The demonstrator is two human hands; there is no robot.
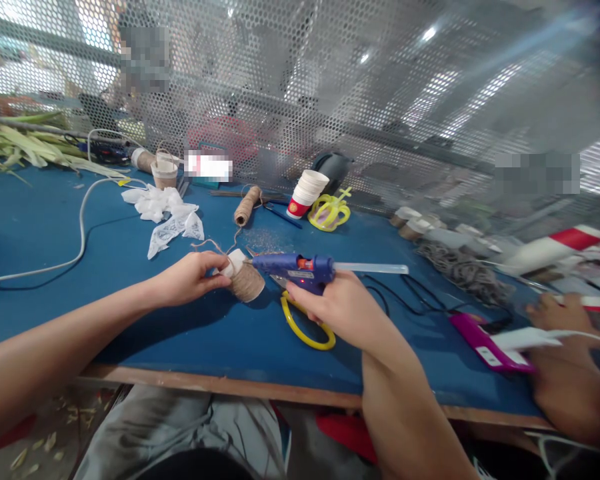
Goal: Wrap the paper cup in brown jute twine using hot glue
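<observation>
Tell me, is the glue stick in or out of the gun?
Partly in: the glue stick enters the rear of the blue gun in the right hand, its end sticking out.

Ahead of you, a perforated metal screen (280, 80) stands behind the table (40, 220), its round holes crisp towards your left and smeared by blur towards your right. A grey rail (60, 44) slants down across it from the left. Through the holes you make out only hazy shapes, and a bright lamp (429, 33) glares at upper right. Your tabletop is flat blue, with a brown edge (220, 385) facing you; below, at lower left, pale scraps litter the dull floor (40, 423).
</observation>
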